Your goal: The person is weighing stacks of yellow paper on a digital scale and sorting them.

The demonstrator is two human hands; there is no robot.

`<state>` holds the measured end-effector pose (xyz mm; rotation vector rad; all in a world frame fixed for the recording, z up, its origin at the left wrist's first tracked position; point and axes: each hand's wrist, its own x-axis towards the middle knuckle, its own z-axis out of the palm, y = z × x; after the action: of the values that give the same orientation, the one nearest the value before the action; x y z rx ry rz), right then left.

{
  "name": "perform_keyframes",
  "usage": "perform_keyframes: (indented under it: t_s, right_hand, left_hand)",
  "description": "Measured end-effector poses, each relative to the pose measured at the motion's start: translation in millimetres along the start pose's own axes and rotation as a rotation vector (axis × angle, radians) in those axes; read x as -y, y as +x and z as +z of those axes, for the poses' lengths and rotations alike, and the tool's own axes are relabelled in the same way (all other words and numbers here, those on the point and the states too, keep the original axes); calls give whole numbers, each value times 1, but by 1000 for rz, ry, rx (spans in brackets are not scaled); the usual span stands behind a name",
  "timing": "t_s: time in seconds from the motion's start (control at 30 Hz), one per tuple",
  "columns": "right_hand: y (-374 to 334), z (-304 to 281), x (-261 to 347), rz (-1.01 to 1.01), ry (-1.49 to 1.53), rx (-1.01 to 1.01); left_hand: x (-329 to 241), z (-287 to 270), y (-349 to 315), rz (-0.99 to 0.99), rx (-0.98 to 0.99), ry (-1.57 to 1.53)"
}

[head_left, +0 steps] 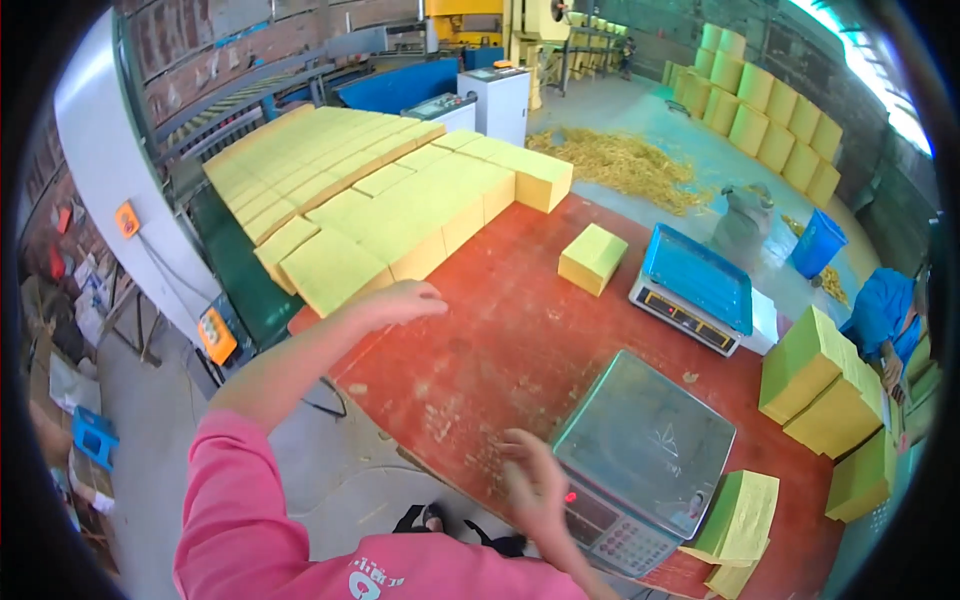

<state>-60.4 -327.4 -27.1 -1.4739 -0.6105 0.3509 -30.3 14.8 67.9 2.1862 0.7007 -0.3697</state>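
My left hand [402,302] hovers over the left part of the red table [450,390], just off the near edge of a long row of yellow paper stacks [400,225]. Its fingers are loosely bent and hold nothing. My right hand [537,482] is above the table's near edge, beside the front left corner of a scale [645,440] with a bare metal plate and a keypad. It is slightly blurred; the fingers are apart with nothing between them. A single yellow paper block [593,258] sits farther back on the table.
Behind the near scale stands a second scale with a blue tray [697,277]. Yellow stacks [825,385] line the right side, with loose yellow sheets [737,520] nearer me. A person in blue [880,320] is at far right. A grey machine panel [125,170] rises at left.
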Motion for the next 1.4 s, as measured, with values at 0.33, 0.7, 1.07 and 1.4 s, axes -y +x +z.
perform_keyframes:
  t_s: [0.33, 0.7, 1.07, 1.4]
  right_hand:
    - [73, 106, -103, -136, -347, 58]
    - [81, 129, -102, 10, -490, -467]
    - [82, 137, -124, 361, -757, -276]
    - [98, 138, -113, 187, -1015, -324]
  left_hand:
    - [-19, -131, 73, 348, -246, 595]
    - [-115, -146, 403, 621, -422, 693]
    - [-168, -103, 624, 707, -527, 783]
    - [-152, -48, 561, 748, -390, 734]
